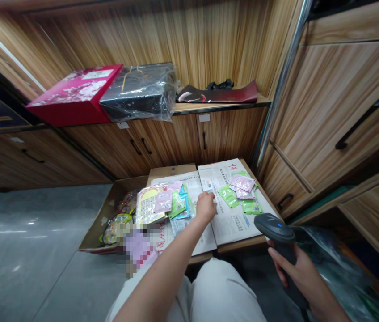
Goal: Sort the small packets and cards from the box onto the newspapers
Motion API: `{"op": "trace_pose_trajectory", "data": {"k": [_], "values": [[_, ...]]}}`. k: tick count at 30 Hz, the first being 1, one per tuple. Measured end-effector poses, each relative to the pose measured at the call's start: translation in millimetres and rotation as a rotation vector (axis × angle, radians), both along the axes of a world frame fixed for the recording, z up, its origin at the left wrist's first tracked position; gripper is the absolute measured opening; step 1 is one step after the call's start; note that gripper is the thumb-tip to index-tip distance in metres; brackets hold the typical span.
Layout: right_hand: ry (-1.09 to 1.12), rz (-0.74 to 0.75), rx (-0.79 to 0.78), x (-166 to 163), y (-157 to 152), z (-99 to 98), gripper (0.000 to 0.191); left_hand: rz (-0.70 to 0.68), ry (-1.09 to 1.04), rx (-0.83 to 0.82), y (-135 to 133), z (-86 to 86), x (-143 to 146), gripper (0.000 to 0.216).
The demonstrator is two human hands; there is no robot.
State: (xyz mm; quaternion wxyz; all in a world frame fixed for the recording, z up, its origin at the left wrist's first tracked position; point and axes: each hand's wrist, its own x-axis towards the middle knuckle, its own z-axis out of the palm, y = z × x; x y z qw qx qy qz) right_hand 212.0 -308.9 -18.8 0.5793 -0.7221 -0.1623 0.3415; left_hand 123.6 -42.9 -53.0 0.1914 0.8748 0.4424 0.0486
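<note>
The left hand hangs over the newspaper between two groups of packets and is the nearer hand to both. From its fingers, the right-hand group lies toward 2 to 3 o'clock, and its closest piece, a green packet, is just beside them at 3, long axis running from 11 to 5. The other group lies well to 9 o'clock. The left fingers are curled in, narrow; whether they pinch anything, I cannot tell.

The right hand is wrapped around the handle of a scanner. Its head points toward 10 o'clock, the nose near the lower edge of the right-hand group, and the handle drops toward 5.

The packets are small, flat and shiny, with print too small to read. In the right-hand group, a pink packet lies on top of others, with green ones showing around the sides. In the group at 9 o'clock, pink, green and blue packets overlap a larger yellow-and-white bag, beside an open carton. The scanner is dark grey, with a blue light on top.
</note>
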Motion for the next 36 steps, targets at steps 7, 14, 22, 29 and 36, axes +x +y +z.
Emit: {"op": "trace_pose_trajectory", "data": {"k": [7,14,22,29,36], "values": [[0.017,-0.045,-0.031,14,-3,-11.2,0.05,0.136,0.097,-0.032,-6,-23.9,62,0.043],[0.041,-0.046,-0.048,20,-7,-16.1,0.052,0.326,0.151,-0.066,-5,-26.4,93,0.08],[0.01,-0.044,-0.031,10,-5,-11.4,0.05,0.478,-0.221,-0.296,12,-14.4,63,0.068],[-0.007,-0.008,0.026,-1,-3,7.0,0.048,0.429,-0.518,-0.393,27,17.5,4,0.029],[-0.018,0.073,0.014,-16,5,22.0,0.04,0.542,-0.841,-0.674,9,26.8,-38,0.021]]}}
